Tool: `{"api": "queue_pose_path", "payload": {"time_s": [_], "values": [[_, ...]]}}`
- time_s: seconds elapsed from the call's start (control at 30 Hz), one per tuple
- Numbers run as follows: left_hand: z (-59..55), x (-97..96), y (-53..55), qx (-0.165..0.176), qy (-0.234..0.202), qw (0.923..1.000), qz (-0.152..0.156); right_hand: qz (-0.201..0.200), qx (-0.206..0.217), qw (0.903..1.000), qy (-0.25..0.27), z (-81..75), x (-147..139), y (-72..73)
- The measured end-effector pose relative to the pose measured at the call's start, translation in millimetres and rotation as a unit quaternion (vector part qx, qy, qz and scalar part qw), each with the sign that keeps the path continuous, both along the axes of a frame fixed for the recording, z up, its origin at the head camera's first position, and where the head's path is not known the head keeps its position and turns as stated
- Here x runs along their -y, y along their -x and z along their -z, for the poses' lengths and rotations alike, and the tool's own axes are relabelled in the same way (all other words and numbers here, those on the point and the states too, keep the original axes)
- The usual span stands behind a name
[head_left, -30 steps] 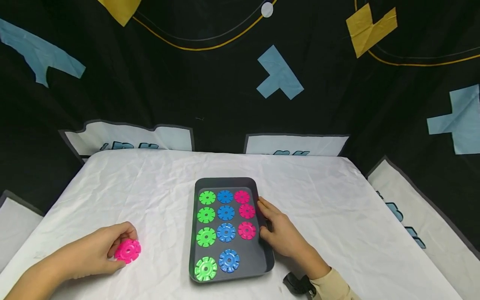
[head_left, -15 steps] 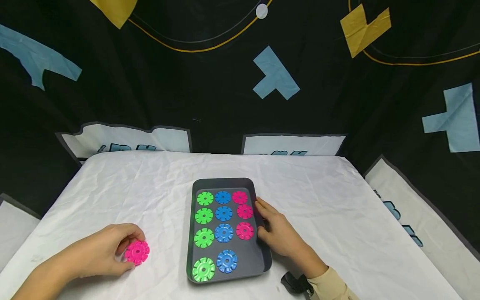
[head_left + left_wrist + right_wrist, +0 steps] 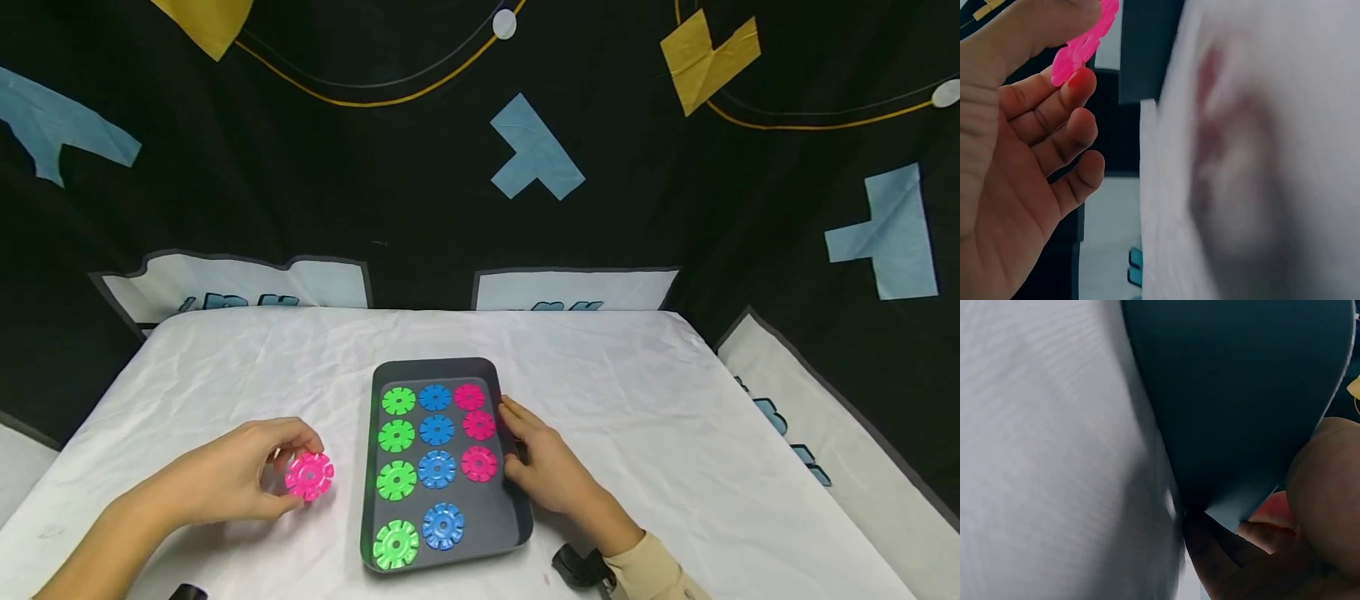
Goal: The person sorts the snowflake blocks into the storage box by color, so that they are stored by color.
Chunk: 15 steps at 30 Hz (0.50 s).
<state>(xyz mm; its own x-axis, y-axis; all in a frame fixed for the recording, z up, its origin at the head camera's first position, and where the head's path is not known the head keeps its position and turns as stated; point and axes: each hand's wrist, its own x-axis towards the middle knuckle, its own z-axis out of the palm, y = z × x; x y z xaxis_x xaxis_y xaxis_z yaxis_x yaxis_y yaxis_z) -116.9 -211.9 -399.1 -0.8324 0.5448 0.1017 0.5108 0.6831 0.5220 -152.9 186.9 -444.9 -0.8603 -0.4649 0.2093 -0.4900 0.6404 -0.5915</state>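
Observation:
My left hand (image 3: 240, 471) pinches a pink gear-shaped disc (image 3: 309, 476) between thumb and fingers, left of a dark grey tray (image 3: 491, 525). In the left wrist view the same pink disc (image 3: 1079, 53) is seen nearly edge-on, with the other fingers loosely bent below it. My right hand (image 3: 551, 467) holds the tray's right side; the right wrist view has thumb and fingers at its wall (image 3: 1235, 394). Inside the tray lie a left column of green discs (image 3: 397, 481), a middle column of blue discs (image 3: 437, 470) and three pink discs (image 3: 479, 463) on the right.
A white cloth (image 3: 637, 400) covers the table under the tray. Beside the right sleeve (image 3: 652, 567) is a small black device (image 3: 577, 568). A black curtain (image 3: 420, 183) with blue and yellow shapes hangs behind the table.
My left hand has moved right and slightly up, bringing the pink disc closer to the tray. The right hand stays on the tray's side. The whole view has shifted a little.

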Motion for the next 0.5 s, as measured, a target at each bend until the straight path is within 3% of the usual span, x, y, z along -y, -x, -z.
{"api": "queue_pose_path", "payload": {"time_s": [0.27,0.5], "values": [[-11.5,-30.7,17.5,0.0,-0.025,0.9991,0.035,0.006,0.007,0.9999,-0.011,2.4,0.0,1.2],[-22.9,-64.4,36.8,0.0,-0.011,0.9971,0.076,0.006,0.006,0.9998,-0.016,2.9,-0.4,2.3]]}}
